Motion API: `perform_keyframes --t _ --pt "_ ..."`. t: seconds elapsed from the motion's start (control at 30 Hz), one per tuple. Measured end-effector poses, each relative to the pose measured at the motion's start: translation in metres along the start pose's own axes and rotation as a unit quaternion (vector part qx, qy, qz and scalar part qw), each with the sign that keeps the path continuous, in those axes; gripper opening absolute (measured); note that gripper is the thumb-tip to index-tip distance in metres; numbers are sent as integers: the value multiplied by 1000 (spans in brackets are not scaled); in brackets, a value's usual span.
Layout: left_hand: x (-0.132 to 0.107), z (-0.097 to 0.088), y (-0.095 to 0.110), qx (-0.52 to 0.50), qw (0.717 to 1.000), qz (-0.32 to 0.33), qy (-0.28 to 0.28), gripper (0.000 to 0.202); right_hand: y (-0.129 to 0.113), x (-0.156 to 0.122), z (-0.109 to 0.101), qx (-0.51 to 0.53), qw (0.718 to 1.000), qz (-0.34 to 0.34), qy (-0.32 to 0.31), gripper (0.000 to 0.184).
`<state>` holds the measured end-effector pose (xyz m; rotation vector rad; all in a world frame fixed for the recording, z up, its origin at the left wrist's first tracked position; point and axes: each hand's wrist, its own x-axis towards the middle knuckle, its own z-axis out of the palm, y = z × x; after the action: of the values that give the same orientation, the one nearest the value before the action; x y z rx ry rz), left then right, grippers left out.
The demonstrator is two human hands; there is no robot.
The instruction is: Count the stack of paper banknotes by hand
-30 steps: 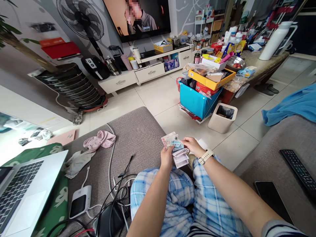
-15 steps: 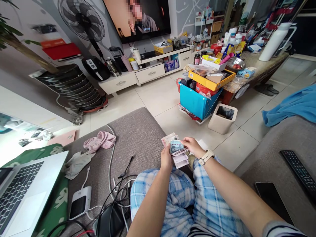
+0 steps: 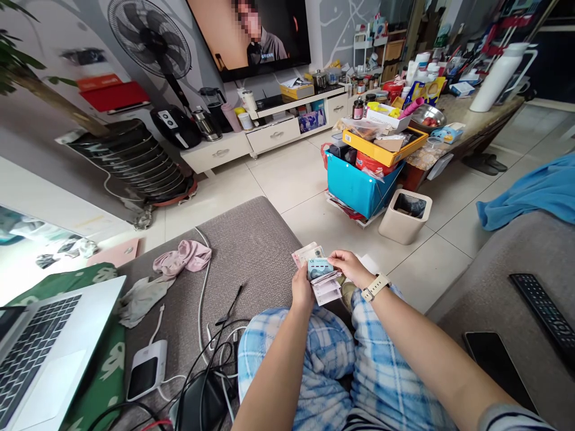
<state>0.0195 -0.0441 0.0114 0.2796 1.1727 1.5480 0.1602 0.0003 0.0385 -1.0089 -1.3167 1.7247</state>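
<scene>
Grey woven cloth covers the sofa (image 3: pixel 251 233), biggest thing near the hands; then blue-and-white plaid trousers (image 3: pixel 290 344), knees bent. Laptop (image 3: pixel 58 359) off to the left, well apart from the hands. Left hand (image 3: pixel 302 288): wrapped on the left side of the paper, thumb toward the front. Right hand (image 3: pixel 350 266): fingertips pinching at the upper right edge. Neither hand is free. Bundle of banknotes (image 3: pixel 321 279) is between the two hands, held up off any surface, around the knees. Parts: pale folded notes (image 3: pixel 327 293) hanging lower, blue-green note (image 3: pixel 320 268) facing the wearer, pinkish notes (image 3: pixel 300 257) fanned out behind at the upper left. Handling, judged by looks: next to no weight, thin, limp, bends under a fingertip; single notes probably slick enough to slide over one another, and the loose lower folds seem likeliest to slip should the left grip slacken. Not brittle, but a hard tug could crease or tear an edge. Best hold: left side of the stack, flat between thumb and fingers, firm enough to keep layers together; for one note, a light pinch at the upper right edge. Number of notes, and which layers the right fingertips actually catch: too small to tell.
</scene>
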Motion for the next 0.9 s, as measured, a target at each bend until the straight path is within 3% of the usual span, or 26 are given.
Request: perform_keyframes --t 0.7,0.9 --pt "-3 3 1 21 1000 17 -13 29 4 2 -1 21 1000 7 2 30" --pt "-3 3 -4 22 998 7 -54 32 0 0 -2 17 999 -8 35 29"
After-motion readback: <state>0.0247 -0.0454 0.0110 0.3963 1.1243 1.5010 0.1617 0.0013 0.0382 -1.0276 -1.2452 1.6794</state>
